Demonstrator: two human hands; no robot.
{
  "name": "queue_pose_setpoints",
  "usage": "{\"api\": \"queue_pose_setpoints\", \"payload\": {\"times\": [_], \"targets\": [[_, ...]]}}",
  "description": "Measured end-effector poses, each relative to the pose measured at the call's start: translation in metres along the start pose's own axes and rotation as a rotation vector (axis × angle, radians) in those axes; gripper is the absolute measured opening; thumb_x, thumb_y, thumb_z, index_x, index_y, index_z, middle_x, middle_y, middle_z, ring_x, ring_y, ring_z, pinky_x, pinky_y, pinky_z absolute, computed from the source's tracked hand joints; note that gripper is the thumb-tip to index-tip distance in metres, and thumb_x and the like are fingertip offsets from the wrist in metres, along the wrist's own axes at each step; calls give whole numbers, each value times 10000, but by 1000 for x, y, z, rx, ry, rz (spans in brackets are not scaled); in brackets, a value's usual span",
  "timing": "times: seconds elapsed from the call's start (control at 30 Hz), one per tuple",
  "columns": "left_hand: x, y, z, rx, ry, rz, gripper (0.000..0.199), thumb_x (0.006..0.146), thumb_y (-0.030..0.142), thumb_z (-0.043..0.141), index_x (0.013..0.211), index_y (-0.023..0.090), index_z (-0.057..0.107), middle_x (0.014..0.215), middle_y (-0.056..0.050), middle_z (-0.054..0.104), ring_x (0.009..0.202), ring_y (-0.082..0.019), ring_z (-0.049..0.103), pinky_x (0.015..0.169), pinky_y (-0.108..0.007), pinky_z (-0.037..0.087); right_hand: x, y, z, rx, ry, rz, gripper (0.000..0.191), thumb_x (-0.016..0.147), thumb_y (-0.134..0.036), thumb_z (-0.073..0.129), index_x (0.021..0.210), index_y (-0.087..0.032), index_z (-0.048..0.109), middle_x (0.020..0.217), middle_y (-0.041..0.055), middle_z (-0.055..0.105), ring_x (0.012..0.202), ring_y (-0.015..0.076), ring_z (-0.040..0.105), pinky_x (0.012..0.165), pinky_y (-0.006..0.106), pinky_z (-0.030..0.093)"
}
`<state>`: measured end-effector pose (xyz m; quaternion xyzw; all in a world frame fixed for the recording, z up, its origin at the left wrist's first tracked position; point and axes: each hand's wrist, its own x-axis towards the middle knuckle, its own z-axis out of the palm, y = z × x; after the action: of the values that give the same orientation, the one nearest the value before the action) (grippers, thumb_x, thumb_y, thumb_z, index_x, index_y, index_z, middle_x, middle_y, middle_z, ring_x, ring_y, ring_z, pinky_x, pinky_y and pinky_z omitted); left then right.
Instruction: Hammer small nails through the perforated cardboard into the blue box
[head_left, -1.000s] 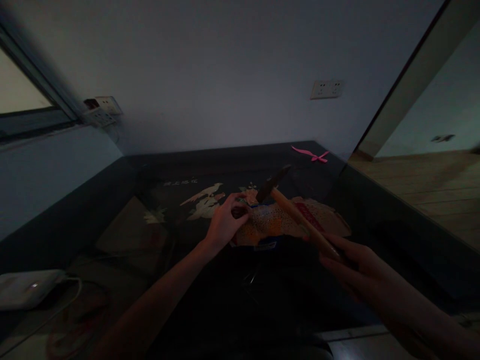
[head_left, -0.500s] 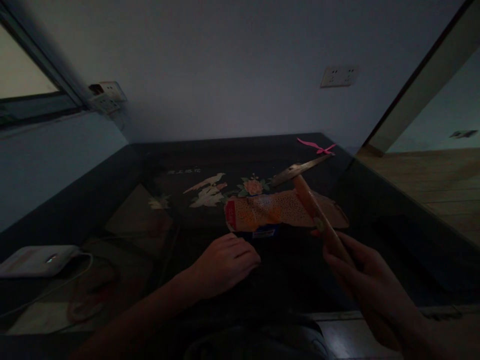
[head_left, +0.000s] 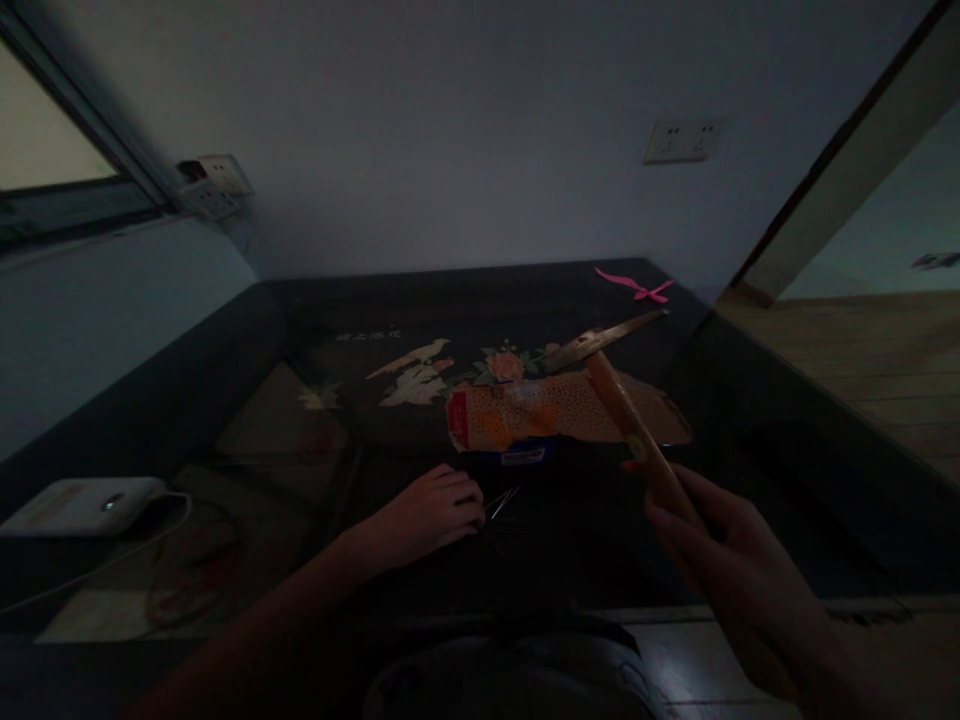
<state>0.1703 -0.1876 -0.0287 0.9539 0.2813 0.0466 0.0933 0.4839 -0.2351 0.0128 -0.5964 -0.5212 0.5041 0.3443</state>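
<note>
My right hand is closed around the wooden handle of a hammer. Its long, narrow metal head is raised above a strip of brown cardboard with black dots and a red end. Left of the hammer, my left hand lies low over the dark table with its fingers curled. A few thin shiny nails lie right beside its fingertips. Whatever is under those fingers is hidden. A blue box edge shows below the cardboard.
The dark tabletop has printed flowers and a bird. A white power bank with a cable lies at the left, and a pink ribbon at the far right. Wall sockets are behind; a dark flat object is at the right.
My left hand has shifted a little to the left, and the thin nails now show beside its fingers. The hammer stays raised in my right hand. The view has tilted slightly.
</note>
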Motion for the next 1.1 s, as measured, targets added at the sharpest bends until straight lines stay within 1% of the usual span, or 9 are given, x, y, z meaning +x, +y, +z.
{"api": "queue_pose_setpoints", "payload": {"times": [0.17,0.27,0.37,0.47,0.57,0.7,0.83,0.97,1.1], "targets": [[-3,-1,2,-6,12,8,93,931,216,495,928,184,583,985,-36,640,925,-165,569,855,-309,378,2,1,-1,-21,20,-30,582,792,-525,613,1288,-237,514,604,-60,421,419,95,411,341,189,347],[-11,-5,1,-139,52,-78,86,921,200,509,920,183,592,931,-25,657,882,-154,585,828,-285,413,2,0,-1,-22,29,-28,549,801,-515,611,1273,-248,525,630,-46,454,442,99,423,364,194,369],[-19,-12,-5,-273,145,-175,109,917,190,505,937,195,611,898,-17,664,853,-140,596,782,-249,448,2,-2,-2,-13,25,-20,546,809,-517,602,1280,-253,519,631,-39,477,440,105,426,370,204,381],[-22,-16,-16,-364,260,-175,143,913,195,506,977,201,633,928,-29,667,865,-130,611,769,-224,472,3,-3,-1,-12,26,-32,549,800,-508,617,1276,-251,528,648,-30,507,437,103,427,367,202,382],[-19,-14,-27,-436,345,-149,154,891,180,535,971,203,664,933,-37,668,864,-128,626,762,-214,488,4,-4,0,-14,71,-47,523,789,-484,638,1245,-238,565,640,-30,504,456,105,435,368,188,377],[-11,-8,-35,-581,375,-168,88,838,172,608,866,187,690,873,-38,666,799,-126,640,736,-216,501,5,-6,0,-26,74,-78,493,766,-472,658,1197,-234,616,648,-23,529,476,114,466,377,186,389],[-5,-1,-38,-856,437,-281,39,815,188,634,820,168,667,864,-40,647,819,-153,659,748,-262,532,7,-5,-1,-33,67,-94,487,748,-477,667,1172,-239,643,702,-6,572,511,125,504,412,199,432],[5,3,-45,-1161,579,-389,96,797,231,652,800,147,608,861,-24,607,808,-178,683,714,-299,571,7,-7,2,-22,16,-29,538,775,-480,643,1249,-233,577,648,-34,504,444,100,451,353,185,380],[17,0,-52,-1137,726,-449,112,772,217,673,828,146,607,828,-18,645,771,-150,668,733,-288,570,2,-14,11,19,64,-27,514,778,-469,636,1230,-228,582,640,-44,483,423,80,409,350,175,347]]}}
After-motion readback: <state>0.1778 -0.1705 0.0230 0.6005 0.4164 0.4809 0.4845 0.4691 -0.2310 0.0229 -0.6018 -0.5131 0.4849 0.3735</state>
